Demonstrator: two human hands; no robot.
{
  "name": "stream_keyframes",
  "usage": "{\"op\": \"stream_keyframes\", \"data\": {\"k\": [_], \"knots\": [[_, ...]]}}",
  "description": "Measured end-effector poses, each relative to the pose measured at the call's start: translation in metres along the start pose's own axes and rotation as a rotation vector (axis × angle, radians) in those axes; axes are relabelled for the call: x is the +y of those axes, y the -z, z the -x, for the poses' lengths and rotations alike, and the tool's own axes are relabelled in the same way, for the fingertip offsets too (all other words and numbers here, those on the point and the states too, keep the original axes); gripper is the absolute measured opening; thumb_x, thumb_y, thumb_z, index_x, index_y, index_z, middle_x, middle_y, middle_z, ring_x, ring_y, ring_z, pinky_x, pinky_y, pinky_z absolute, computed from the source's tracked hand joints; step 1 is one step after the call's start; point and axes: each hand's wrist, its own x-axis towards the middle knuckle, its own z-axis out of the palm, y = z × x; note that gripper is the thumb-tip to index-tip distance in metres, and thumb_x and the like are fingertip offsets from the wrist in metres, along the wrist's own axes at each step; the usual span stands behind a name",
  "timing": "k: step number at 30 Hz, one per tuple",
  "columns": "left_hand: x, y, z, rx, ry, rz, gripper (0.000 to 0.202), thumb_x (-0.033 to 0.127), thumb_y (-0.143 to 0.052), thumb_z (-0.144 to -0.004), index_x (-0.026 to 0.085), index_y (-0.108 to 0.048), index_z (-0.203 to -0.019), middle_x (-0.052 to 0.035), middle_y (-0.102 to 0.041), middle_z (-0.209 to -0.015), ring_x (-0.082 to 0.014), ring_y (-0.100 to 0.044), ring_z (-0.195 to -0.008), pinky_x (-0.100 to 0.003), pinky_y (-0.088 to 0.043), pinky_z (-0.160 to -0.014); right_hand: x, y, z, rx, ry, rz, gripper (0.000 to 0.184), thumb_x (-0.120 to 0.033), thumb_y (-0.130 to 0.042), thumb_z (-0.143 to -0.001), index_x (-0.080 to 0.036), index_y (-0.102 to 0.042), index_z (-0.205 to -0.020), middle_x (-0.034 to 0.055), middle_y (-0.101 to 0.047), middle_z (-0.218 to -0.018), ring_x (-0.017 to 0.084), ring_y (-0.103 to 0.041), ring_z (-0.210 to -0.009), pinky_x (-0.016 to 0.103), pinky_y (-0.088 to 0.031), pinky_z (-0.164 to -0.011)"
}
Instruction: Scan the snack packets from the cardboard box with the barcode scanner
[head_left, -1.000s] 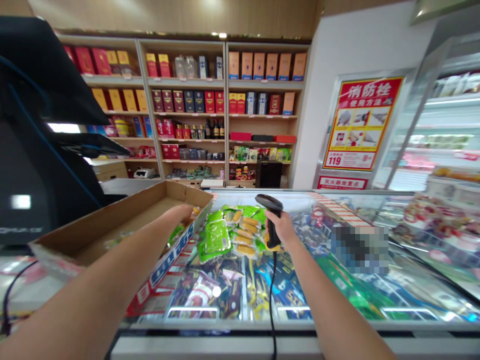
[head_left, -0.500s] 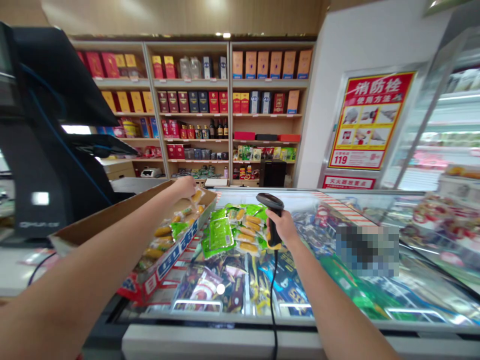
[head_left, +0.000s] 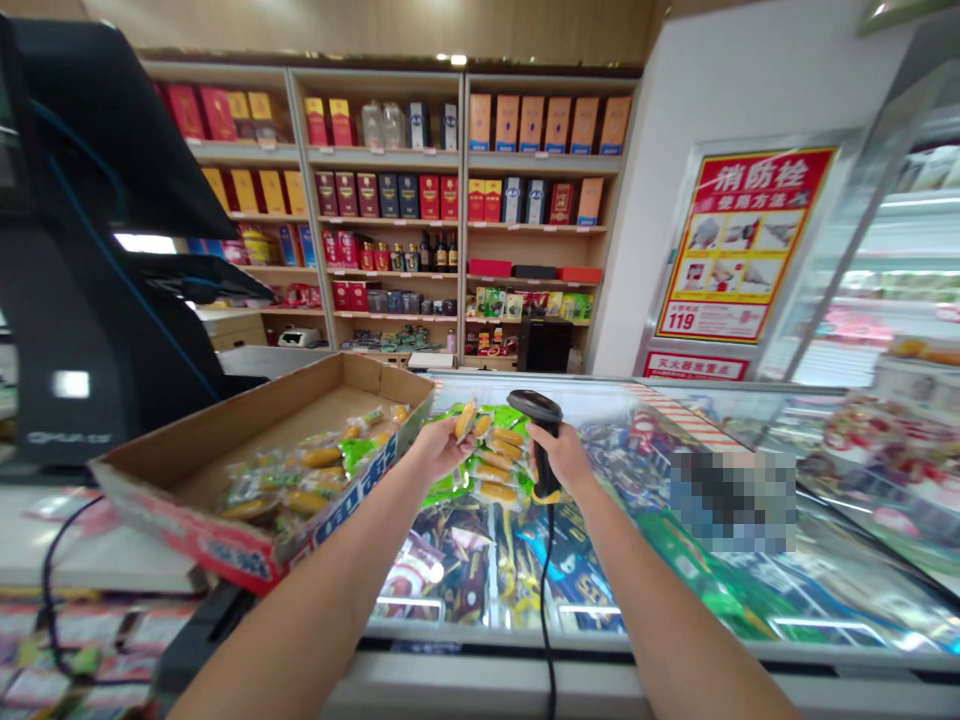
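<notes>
My left hand is closed on a small yellow packaged snack in clear wrap, held over the freezer's glass top. My right hand grips a black barcode scanner upright by its handle, its cord hanging toward me. Between and below the hands lie several yellow packaged snacks in rows. Green packets lie beside them, partly hidden by my left hand. To the left stands an open cardboard box with more wrapped yellow snacks and a green packet inside.
A dark checkout terminal rises at the far left. Beneath the freezer's glass lid are packaged ice creams. Shelves with boxed bottles line the back wall. A red fire-hydrant poster hangs at the right.
My left hand has come out of the cardboard box and moved right with a yellow packaged snack, close to the scanner. The right hand still holds the scanner in nearly the same place.
</notes>
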Motion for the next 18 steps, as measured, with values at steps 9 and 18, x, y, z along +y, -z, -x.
{"op": "stream_keyframes", "data": {"k": [9, 18], "knots": [[-0.005, 0.03, -0.014, -0.105, 0.018, 0.299, 0.052, 0.057, -0.035, -0.096, 0.014, -0.057, -0.076, -0.0061, -0.051, -0.069, -0.0105, -0.049, -0.056, -0.018, -0.039, -0.04, 0.001, -0.004, 0.004, -0.168, -0.065, -0.076, 0.029, -0.043, -0.068, -0.069, -0.018, -0.061, -0.055, 0.0015, -0.058, -0.044, 0.014, -0.052, -0.035, 0.024, -0.041, -0.038], [-0.015, 0.048, -0.025, 0.046, -0.286, -0.047, 0.016, 0.021, -0.074, -0.076, 0.014, -0.061, -0.082, -0.0028, -0.065, -0.081, -0.0137, -0.065, -0.074, -0.026, -0.056, -0.065, -0.002, -0.01, 0.013, -0.352, -0.113, -0.142, 0.026, -0.043, -0.07, -0.068, -0.018, -0.062, -0.067, 0.001, -0.06, -0.047, 0.013, -0.053, -0.037, 0.023, -0.042, -0.039]]}}
